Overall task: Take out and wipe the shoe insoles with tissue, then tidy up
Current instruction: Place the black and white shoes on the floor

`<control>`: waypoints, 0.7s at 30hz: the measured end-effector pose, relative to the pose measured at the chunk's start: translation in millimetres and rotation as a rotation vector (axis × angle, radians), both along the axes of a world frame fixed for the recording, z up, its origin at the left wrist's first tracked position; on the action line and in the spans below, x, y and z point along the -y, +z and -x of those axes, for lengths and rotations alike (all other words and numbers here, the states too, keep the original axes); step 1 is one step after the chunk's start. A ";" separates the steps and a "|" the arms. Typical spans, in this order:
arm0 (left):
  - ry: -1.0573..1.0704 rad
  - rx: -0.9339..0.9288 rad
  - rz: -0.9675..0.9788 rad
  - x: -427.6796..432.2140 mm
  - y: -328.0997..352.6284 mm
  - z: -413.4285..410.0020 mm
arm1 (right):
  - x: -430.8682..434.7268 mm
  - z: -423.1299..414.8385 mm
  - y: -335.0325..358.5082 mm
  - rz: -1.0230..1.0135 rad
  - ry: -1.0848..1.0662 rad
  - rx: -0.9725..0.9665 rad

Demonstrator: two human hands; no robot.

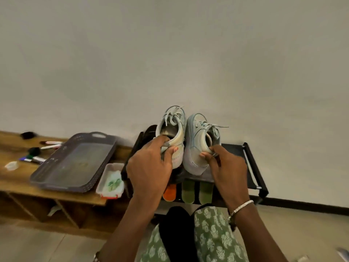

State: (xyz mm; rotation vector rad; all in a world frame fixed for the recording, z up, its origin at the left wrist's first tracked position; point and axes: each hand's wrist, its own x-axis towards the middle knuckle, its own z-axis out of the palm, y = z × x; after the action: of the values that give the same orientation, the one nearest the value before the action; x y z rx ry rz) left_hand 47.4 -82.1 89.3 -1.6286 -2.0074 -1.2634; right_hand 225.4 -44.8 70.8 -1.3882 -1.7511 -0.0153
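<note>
Two pale blue-grey sneakers stand side by side, toes away from me, above a black shoe rack [251, 163]. My left hand [151, 167] grips the heel of the left sneaker [173, 129], fingers hooked into its opening. My right hand [224, 167] pinches the heel of the right sneaker [198, 140]. On the rack's near edge lie an orange insole [170, 192] and two green insoles [188, 191] [205, 191]. A white tissue box [111, 181] with a green print sits on the wooden bench just left of the rack.
A dark plastic tray [75, 163] lies on the wooden bench [17, 178], with several markers [49, 145] and a small clear lid [12, 165] to its left. A dark shoe [149, 132] sits behind my left hand. A plain wall rises behind.
</note>
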 end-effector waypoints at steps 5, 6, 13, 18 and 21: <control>-0.188 0.045 0.070 -53.1 -16.6 -34.4 | -31.0 -40.9 -14.1 0.068 -0.171 0.028; -0.208 0.040 0.093 -63.1 -22.7 -42.0 | -36.7 -46.5 -18.9 0.088 -0.194 0.029; -0.230 -0.049 0.238 -110.7 -80.9 -95.8 | -64.2 -80.1 -52.7 0.221 -0.260 0.048; -0.191 -0.051 0.335 -115.3 -120.1 -118.8 | -73.8 -97.6 -68.9 0.298 -0.230 0.132; -0.169 -0.040 0.387 -116.1 -137.1 -127.7 | -79.9 -102.7 -80.1 0.325 -0.208 0.194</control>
State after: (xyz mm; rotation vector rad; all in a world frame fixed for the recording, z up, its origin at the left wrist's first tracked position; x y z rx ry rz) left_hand 175.1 34.0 -47.7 -2.0144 -2.2326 -0.9212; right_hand 328.1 35.1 -9.3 -1.8555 -1.8164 0.0234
